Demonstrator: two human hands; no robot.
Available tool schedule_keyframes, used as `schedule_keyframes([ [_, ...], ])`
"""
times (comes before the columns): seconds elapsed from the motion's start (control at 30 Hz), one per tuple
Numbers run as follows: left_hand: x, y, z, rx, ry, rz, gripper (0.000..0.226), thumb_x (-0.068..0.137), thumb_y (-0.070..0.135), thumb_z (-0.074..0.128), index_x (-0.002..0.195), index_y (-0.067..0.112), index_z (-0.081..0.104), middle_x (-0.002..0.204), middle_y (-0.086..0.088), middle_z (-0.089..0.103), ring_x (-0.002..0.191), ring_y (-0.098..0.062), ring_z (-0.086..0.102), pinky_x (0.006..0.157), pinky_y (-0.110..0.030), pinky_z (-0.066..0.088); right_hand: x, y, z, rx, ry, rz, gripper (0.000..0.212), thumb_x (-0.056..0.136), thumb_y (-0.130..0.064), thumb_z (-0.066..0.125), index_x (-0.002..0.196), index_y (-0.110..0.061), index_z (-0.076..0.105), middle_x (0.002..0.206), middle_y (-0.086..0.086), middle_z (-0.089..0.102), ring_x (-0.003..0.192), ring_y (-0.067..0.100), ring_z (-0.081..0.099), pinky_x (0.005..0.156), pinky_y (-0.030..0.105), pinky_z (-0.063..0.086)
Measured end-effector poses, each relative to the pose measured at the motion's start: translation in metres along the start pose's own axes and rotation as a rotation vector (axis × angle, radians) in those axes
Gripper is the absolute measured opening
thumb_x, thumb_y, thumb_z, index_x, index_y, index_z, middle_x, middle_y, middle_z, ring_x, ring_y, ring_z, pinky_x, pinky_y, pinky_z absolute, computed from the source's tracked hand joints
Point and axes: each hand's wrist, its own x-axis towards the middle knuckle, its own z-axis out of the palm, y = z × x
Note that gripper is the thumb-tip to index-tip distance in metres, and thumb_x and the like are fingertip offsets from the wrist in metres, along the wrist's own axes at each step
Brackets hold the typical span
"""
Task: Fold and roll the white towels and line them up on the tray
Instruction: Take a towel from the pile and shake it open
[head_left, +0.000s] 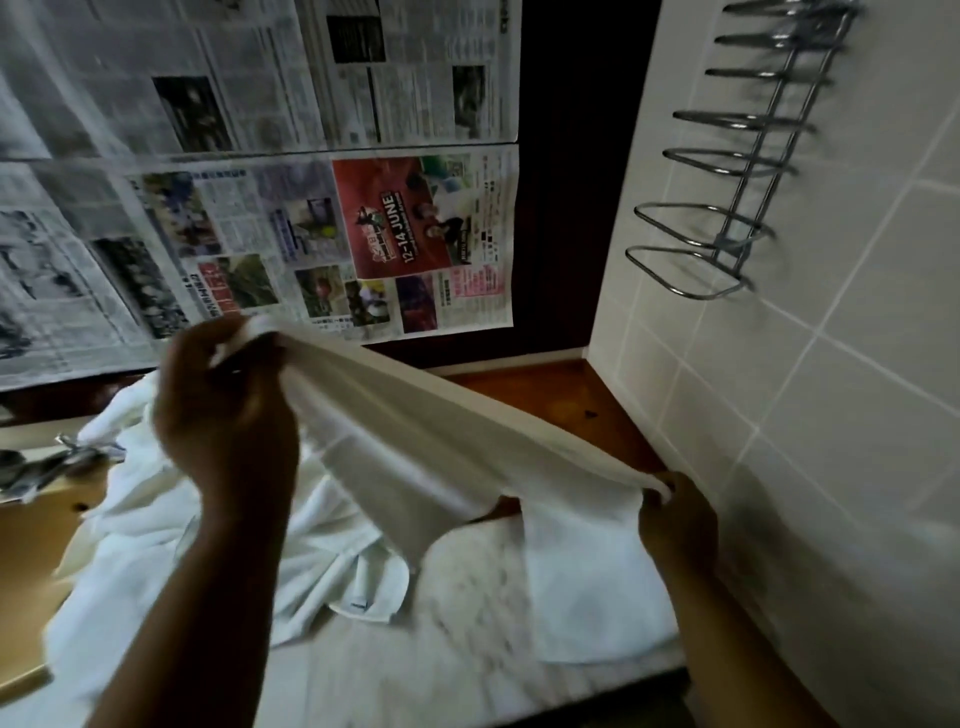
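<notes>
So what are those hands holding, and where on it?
A white towel, stretched between them: the left hand grips one bunched end, the right hand pinches the opposite end.

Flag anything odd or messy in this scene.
Newspaper sheets cover the dark panel behind, unusual for a wall. Crumpled towels lie heaped under the towel that the left hand and right hand hold.
</notes>
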Motion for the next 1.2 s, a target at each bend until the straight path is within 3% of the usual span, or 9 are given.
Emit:
schedule_keyframes([
  [0.1, 0.035, -0.055, -0.018, 0.065, 0.178, -0.187, 0.026, 0.093, 0.044, 0.054, 0.095, 0.020, 0.063, 0.097, -0.013, 0.065, 0.086, -0.015, 0.062, 0.078, -0.032, 0.051, 0.005, -0.016, -0.019, 0.016, 0.023, -0.137, 0.021, 0.090, -0.014, 0.073, 0.109, -0.007, 0.070, 0.108, 0.016, 0.070, 0.101, 0.037, 0.065, 0.089, 0.046, 0.052],
  [0.23, 0.019, -0.066, -0.002, -0.063, 0.131, -0.280, 0.019, 0.090, 0.022, 0.043, 0.073, 0.024, 0.050, 0.069, -0.001, 0.052, 0.066, -0.010, 0.047, 0.064, -0.037, 0.040, -0.006, -0.039, -0.030, 0.025, -0.166, -0.261, 0.031, 0.080, -0.012, 0.081, 0.103, -0.019, 0.062, 0.100, -0.003, 0.062, 0.094, 0.019, 0.058, 0.081, 0.034, 0.048],
  [0.37, -0.048, -0.065, 0.036, -0.095, -0.304, -0.326, 0.030, 0.094, 0.023, 0.052, 0.064, 0.021, 0.054, 0.060, 0.008, 0.054, 0.061, -0.013, 0.051, 0.062, -0.029, 0.039, -0.044, -0.024, -0.001, -0.063, -0.601, -0.348, 0.034, 0.084, -0.018, 0.076, 0.098, -0.039, 0.053, 0.102, -0.012, 0.061, 0.098, 0.012, 0.061, 0.084, 0.038, 0.054],
  [0.47, -0.125, -0.097, 0.048, 0.268, -0.793, -0.203, 0.023, 0.083, 0.011, 0.065, 0.066, 0.019, 0.052, 0.068, 0.003, 0.056, 0.063, -0.016, 0.053, 0.058, -0.030, 0.039, -0.083, 0.007, 0.026, -0.291, -0.988, -0.352, 0.049, 0.088, -0.033, 0.072, 0.132, -0.033, 0.051, 0.132, -0.005, 0.056, 0.123, 0.018, 0.053, 0.103, 0.033, 0.043],
  [0.67, -0.255, -0.167, -0.019, 0.520, -1.365, -0.031, 0.012, 0.079, 0.009, 0.050, 0.087, 0.018, 0.053, 0.102, -0.003, 0.043, 0.073, -0.020, 0.047, 0.066, -0.033, 0.044, -0.111, 0.059, 0.041, -0.478, -1.022, -0.433, 0.086, 0.078, -0.043, 0.066, 0.154, -0.036, 0.028, 0.152, 0.002, 0.026, 0.142, 0.030, 0.028, 0.116, 0.038, 0.030],
  [0.87, -0.260, -0.180, -0.039, 0.439, -1.282, 0.051, 0.019, 0.094, 0.026, 0.048, 0.081, 0.017, 0.059, 0.091, 0.001, 0.051, 0.080, -0.013, 0.050, 0.070, -0.026, 0.045, -0.094, 0.074, 0.036, -0.382, -1.121, -0.281, 0.095, 0.065, -0.055, 0.055, 0.154, -0.035, 0.029, 0.159, 0.003, 0.013, 0.151, 0.022, 0.015, 0.119, 0.025, 0.019],
  [0.97, -0.256, -0.154, -0.036, 0.397, -0.995, -0.274, 0.014, 0.094, 0.019, 0.060, 0.081, 0.016, 0.056, 0.081, 0.004, 0.055, 0.074, -0.002, 0.051, 0.065, -0.019, 0.039, -0.090, 0.074, 0.038, -0.205, -1.126, -0.145, 0.078, 0.078, -0.027, 0.059, 0.147, -0.045, 0.027, 0.159, -0.001, 0.018, 0.149, 0.018, 0.022, 0.116, 0.028, 0.030],
  [1.07, -0.255, -0.145, -0.034, 0.383, -0.700, -0.421, 0.015, 0.090, 0.014, 0.066, 0.088, 0.020, 0.051, 0.087, 0.006, 0.052, 0.074, -0.006, 0.053, 0.063, -0.025, 0.044, -0.093, 0.080, 0.039, -0.094, -0.971, -0.029, 0.076, 0.094, -0.011, 0.060, 0.156, -0.035, 0.022, 0.161, -0.004, 0.019, 0.145, 0.016, 0.029, 0.112, 0.032, 0.038],
  [1.2, -0.238, -0.149, -0.036, 0.438, -0.595, -0.434, 0.020, 0.088, 0.004, 0.066, 0.085, 0.017, 0.052, 0.085, 0.004, 0.054, 0.073, -0.012, 0.054, 0.061, -0.029, 0.044, -0.100, 0.094, 0.043, -0.183, -0.704, -0.041, 0.074, 0.096, -0.017, 0.065, 0.158, -0.023, 0.024, 0.160, 0.006, 0.023, 0.142, 0.026, 0.037, 0.111, 0.036, 0.041],
])
